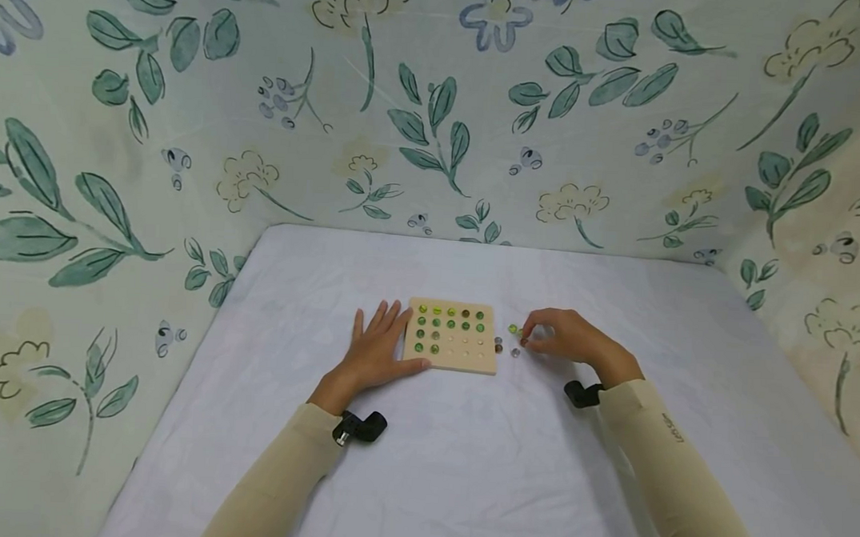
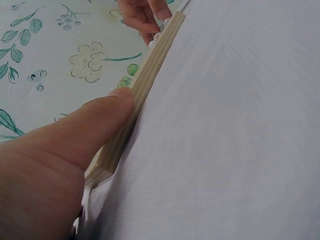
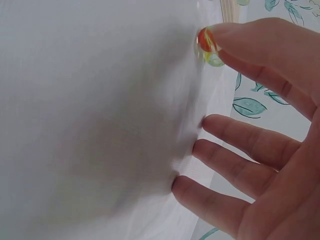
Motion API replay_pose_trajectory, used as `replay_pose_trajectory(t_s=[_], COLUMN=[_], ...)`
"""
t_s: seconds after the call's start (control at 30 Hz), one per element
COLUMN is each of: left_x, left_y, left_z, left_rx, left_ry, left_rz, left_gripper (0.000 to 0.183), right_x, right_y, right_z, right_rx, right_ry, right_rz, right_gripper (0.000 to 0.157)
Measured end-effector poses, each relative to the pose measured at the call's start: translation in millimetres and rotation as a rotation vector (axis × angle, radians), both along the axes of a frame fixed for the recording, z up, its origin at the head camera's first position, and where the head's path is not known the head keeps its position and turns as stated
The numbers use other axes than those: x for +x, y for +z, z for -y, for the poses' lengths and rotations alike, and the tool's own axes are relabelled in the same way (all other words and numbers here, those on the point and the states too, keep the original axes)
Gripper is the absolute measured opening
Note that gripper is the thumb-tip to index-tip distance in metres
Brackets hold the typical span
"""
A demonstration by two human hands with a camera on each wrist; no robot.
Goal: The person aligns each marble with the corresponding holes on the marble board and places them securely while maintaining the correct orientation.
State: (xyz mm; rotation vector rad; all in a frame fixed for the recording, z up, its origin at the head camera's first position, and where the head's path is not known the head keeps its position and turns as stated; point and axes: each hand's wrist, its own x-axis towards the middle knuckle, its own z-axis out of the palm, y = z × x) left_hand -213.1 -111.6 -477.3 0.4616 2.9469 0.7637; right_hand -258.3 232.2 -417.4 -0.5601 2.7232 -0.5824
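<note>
A pale wooden board (image 1: pixel 473 348) with rows of round hollows lies on the white cloth. Mostly green glass marbles (image 1: pixel 436 323) fill its two far rows and the left part of the nearer rows. My left hand (image 1: pixel 373 352) rests at the board's left side, fingers extended, the thumb (image 2: pixel 107 110) against the front edge. Right of the board, my right hand (image 1: pixel 567 337) pinches a red-orange marble (image 3: pixel 206 40) between thumb and index finger, low over the cloth. Its other fingertips touch the cloth. A yellow-green marble (image 1: pixel 512 329) lies close to these fingers.
Between board and right hand lie a brownish marble (image 1: pixel 498 349), a greyish marble (image 1: pixel 498 340) and a clear marble (image 1: pixel 516 353). White cloth (image 1: pixel 450 462) covers the table. A floral-patterned wall hanging (image 1: pixel 433 196) stands behind and at both sides.
</note>
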Motion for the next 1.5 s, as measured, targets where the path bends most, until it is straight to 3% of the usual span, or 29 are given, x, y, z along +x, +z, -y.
replay_pose_trajectory(t_s=[0.8, 1.5], left_x=[-0.8, -3.5], left_y=[-3.1, -1.9], left_z=[4.9, 1.0], left_rx=[-0.003, -0.014], left_ry=[-0.003, 0.0], left_rz=[0.019, 0.012], left_gripper=[0.105, 0.105], right_x=[-2.8, -0.7], right_y=[-5.6, 3.2], right_z=[9.6, 2.0], right_rx=[0.097, 0.013], right_ry=[-0.017, -0.015], right_rz=[0.011, -0.011], right_gripper=[0.01, 0.009])
